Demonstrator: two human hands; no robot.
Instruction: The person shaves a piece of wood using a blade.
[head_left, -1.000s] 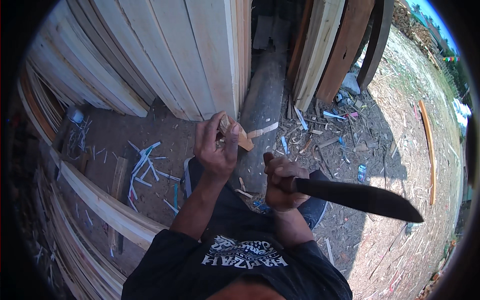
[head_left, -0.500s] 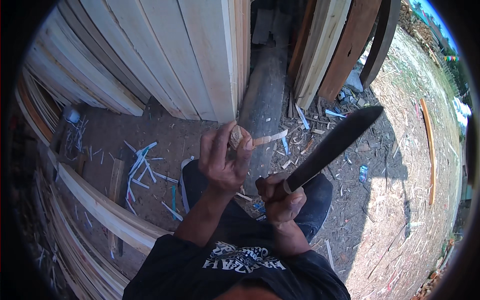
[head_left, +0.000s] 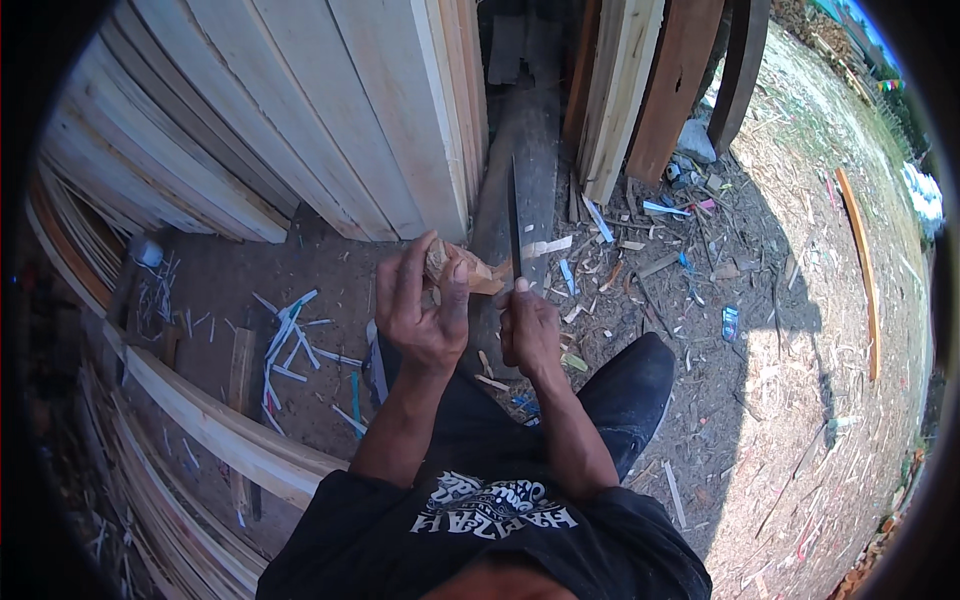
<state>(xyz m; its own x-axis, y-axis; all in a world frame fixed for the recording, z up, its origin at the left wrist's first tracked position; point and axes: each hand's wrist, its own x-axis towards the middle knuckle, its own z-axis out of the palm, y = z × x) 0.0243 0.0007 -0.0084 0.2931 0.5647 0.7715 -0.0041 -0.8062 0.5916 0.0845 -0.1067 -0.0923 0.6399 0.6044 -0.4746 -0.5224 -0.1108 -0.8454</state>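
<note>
A small block of pale brown wood [head_left: 484,284] with a rough, cut surface is pinched between the thumb and fingers of my left hand [head_left: 422,315]. Just to its right, my right hand [head_left: 530,335] is wrapped round the handle of a machete. The dark blade of the machete [head_left: 516,225] points away from me and is seen nearly edge-on. It lies close beside the block's right end; I cannot tell whether they touch. A thin pale strip of wood [head_left: 550,246] shows just right of the blade. Under both hands runs a grey log [head_left: 535,130].
Pale boards [head_left: 380,110] lean upright at the far left, with more planks [head_left: 685,90] right of the log. A curved plank [head_left: 220,425] crosses the left. Plastic strips [head_left: 285,340] and wood chips litter the ground. An orange-brown batten [head_left: 860,270] lies in sunlight at the right.
My right hand has moved left and away from me, swinging the machete from a far-right slant to nearly straight ahead, beside the wood block. My left hand has shifted slightly left with the block.
</note>
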